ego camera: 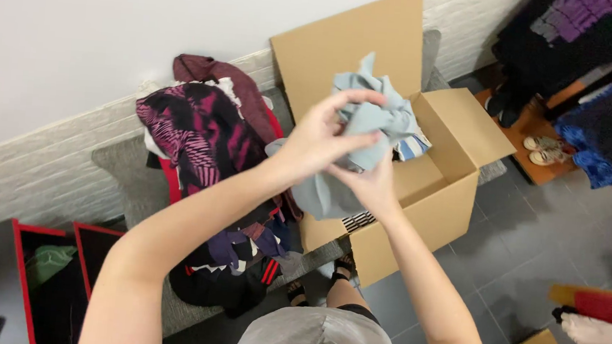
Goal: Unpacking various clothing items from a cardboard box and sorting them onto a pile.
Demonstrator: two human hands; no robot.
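Together, both hands grip a grey-blue garment above the cardboard box.

The right hand sits mostly behind the grey cloth — its fingers can't be seen. The cloth covers part of the box interior. Hanging clothes run off the top-right edge — blurred.

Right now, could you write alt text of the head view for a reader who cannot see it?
Both hands, left hand and right hand, hold a bunched grey-blue garment above an open cardboard box. A pile of clothes lies left of the box, on a grey mat.
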